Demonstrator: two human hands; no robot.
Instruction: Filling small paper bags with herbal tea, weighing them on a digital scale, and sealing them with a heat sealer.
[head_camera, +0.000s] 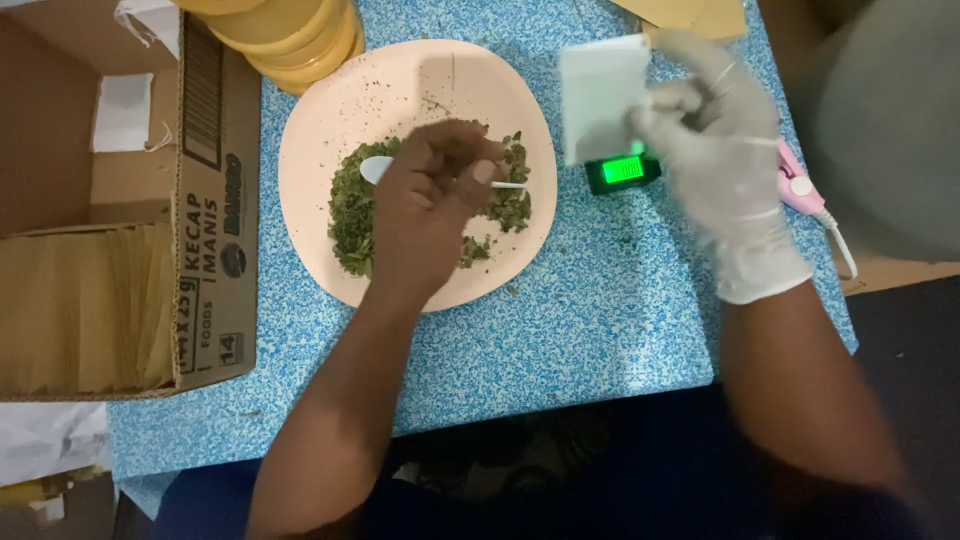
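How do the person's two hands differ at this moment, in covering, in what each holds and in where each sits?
The left hand is bare; the right hand wears a pale glove. The left hand grips a small white spoon over the green dried leaves on the pink plate; the right hand holds a white sachet above the small scale with a lit green display. Both sit over the blue speckled table.

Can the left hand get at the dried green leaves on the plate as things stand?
Probably yes. The left hand hovers right over the dried green leaves on the pink plate, holding a small white spoon whose bowl sits at the pile's edge. Nothing lies between them.
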